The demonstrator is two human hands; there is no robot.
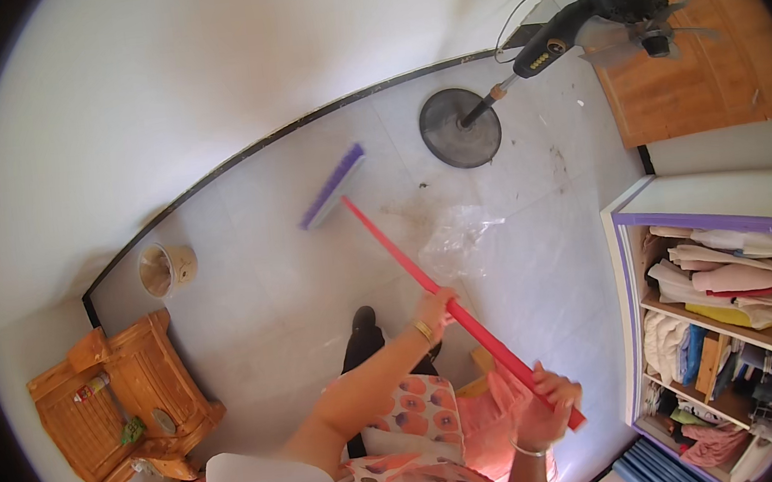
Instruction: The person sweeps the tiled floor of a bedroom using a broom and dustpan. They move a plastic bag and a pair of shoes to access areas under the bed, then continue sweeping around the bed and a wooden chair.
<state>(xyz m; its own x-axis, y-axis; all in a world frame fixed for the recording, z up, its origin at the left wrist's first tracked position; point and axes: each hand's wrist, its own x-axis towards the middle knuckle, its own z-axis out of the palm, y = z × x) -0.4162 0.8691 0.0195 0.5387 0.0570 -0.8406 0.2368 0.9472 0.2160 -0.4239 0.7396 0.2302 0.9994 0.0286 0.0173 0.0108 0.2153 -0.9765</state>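
A broom with a long red handle (pixel 482 335) and a purple-bristled head (pixel 332 187) reaches diagonally across the grey floor. My left hand (pixel 438 308) grips the middle of the handle. Near the handle's upper end, at the lower right, my right hand (pixel 548 403) is closed around it. The broom head rests on or just above the floor, slightly blurred. Right of the handle lies a crumpled clear plastic bag (pixel 459 237), with dark debris (pixel 424 185) and dusty marks around it.
A pedestal fan on a round black base (pixel 448 130) stands ahead, its blades (pixel 652 34) uncovered. A waste bin (pixel 183 266) is near the left wall, beyond a wooden dressing table (pixel 155 375). Shelves of folded clothes (pixel 730 270) stand right, below a wooden door (pixel 696 58).
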